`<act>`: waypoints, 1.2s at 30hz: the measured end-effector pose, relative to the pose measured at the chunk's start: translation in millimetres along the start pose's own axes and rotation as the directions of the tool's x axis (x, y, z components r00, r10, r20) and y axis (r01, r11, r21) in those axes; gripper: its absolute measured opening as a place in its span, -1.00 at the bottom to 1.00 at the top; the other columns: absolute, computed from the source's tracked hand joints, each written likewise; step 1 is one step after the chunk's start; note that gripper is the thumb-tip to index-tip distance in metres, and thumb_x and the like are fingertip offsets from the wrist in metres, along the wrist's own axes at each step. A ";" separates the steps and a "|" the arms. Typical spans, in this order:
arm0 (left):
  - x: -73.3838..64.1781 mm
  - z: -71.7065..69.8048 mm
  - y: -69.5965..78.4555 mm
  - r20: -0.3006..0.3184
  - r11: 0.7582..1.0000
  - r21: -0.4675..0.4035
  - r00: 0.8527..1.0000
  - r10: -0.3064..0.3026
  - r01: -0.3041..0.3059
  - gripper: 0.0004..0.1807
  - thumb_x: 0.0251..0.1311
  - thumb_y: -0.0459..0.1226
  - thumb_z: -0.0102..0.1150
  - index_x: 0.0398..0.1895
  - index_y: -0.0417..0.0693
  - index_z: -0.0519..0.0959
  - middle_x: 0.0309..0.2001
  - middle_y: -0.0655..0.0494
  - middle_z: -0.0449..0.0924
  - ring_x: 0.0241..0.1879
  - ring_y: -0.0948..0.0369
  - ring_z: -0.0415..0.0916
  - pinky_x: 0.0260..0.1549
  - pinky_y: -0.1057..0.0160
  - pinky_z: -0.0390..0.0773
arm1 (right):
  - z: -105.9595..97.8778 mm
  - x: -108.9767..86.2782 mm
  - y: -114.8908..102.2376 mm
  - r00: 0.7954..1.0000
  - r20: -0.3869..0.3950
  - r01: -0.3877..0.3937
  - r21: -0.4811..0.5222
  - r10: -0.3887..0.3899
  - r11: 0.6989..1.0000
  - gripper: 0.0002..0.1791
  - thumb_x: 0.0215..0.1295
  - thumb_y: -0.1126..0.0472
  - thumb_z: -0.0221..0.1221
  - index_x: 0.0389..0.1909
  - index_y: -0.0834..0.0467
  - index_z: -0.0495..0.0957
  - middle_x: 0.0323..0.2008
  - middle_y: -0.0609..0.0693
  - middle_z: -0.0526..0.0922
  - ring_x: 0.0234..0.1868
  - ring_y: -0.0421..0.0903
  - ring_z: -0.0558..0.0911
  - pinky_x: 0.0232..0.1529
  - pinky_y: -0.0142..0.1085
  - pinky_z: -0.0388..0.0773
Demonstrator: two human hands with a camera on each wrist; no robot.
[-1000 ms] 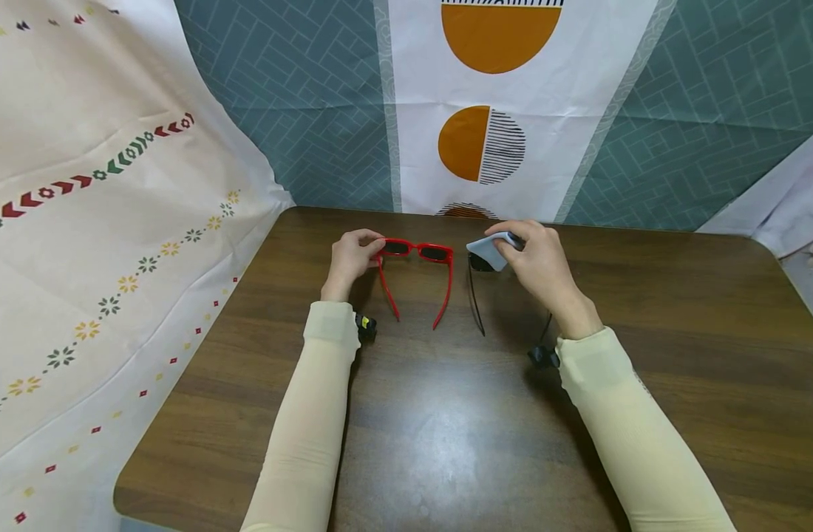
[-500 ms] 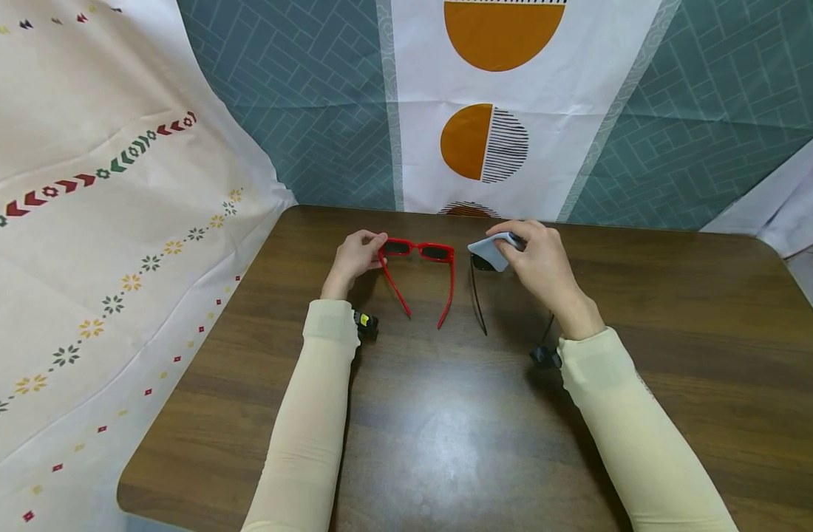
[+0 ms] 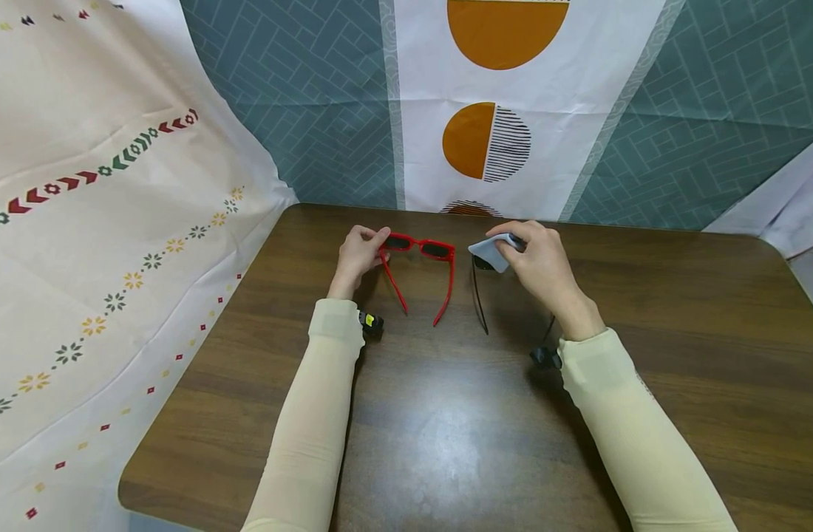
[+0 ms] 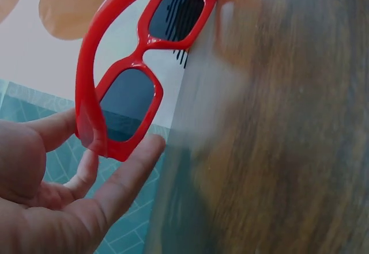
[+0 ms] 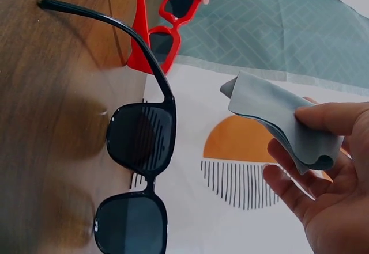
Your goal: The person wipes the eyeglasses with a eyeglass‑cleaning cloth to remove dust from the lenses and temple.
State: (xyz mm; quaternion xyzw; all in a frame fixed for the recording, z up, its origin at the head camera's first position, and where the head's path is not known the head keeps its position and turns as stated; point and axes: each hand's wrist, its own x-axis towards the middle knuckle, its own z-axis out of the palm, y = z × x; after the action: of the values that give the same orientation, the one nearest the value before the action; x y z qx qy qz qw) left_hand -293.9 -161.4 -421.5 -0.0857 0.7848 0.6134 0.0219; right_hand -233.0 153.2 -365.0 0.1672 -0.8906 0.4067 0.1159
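Note:
At the far part of the table, my left hand (image 3: 358, 258) grips red-framed sunglasses (image 3: 436, 250) by their left corner. Their lenses are dark and both arms are unfolded towards me. In the left wrist view, thumb and fingers lie around the frame's corner (image 4: 118, 149). My right hand (image 3: 542, 270) pinches a folded pale blue-grey cloth (image 5: 271, 104) between thumb and fingers. Black sunglasses (image 5: 141, 136) stand on the table beside the cloth with arms unfolded. From the head view, the cloth and right hand hide most of them. In the right wrist view, cloth and black sunglasses look apart.
The brown wooden table (image 3: 406, 443) has a back edge against a patterned teal and white curtain (image 3: 327, 111). A cream cloth with printed flowers (image 3: 114, 258) hangs along the left side. Each wrist carries a small black camera (image 3: 372, 325).
My left hand has shifted slightly, and the red sunglasses have turned and lifted a little with it. The right hand, the cloth and the black sunglasses stay in place.

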 end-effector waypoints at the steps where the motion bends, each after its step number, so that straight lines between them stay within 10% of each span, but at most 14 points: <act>1: 0.0 0.6 -0.1 -0.014 1.000 -0.007 1.000 0.009 -0.010 -0.46 0.45 -0.02 0.25 0.17 -0.27 0.40 -0.01 -0.24 0.58 -0.05 -0.16 0.74 0.01 0.08 0.70 | 0.0 -0.2 0.0 1.000 0.002 -0.002 0.002 0.002 1.000 -0.77 0.47 0.37 0.23 0.04 0.20 0.74 0.03 0.24 0.70 -0.08 0.13 0.57 -0.17 -0.05 0.57; 15: 0.3 0.2 2.4 -0.028 0.992 -0.120 0.999 -0.030 0.026 -0.45 0.42 -0.05 0.30 0.23 -0.24 0.41 0.07 -0.17 0.57 -0.19 -0.01 0.76 0.00 0.19 0.70 | 0.4 -1.2 -1.0 1.000 0.019 -0.020 0.026 0.020 0.999 -0.78 0.47 0.37 0.22 0.04 0.21 0.73 0.06 0.24 0.69 -0.04 0.14 0.58 -0.12 0.00 0.62; 36: 4.4 -5.0 -1.9 0.002 0.999 -0.009 0.999 -0.034 0.034 -0.63 0.43 -0.24 0.29 0.22 -0.16 0.57 0.06 -0.22 0.61 -0.36 0.23 0.71 -0.02 0.21 0.71 | 1.4 -0.9 -1.4 0.999 0.029 -0.028 0.029 0.027 0.999 -0.78 0.48 0.37 0.22 0.05 0.20 0.73 0.06 0.24 0.69 -0.03 0.14 0.59 -0.08 0.04 0.64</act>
State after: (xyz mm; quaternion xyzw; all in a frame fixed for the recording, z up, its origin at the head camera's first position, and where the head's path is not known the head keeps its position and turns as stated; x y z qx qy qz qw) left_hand -297.7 -167.2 -422.7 -0.0985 0.7803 0.6167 0.0326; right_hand -231.7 151.5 -365.2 0.1625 -0.8882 0.4190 0.0949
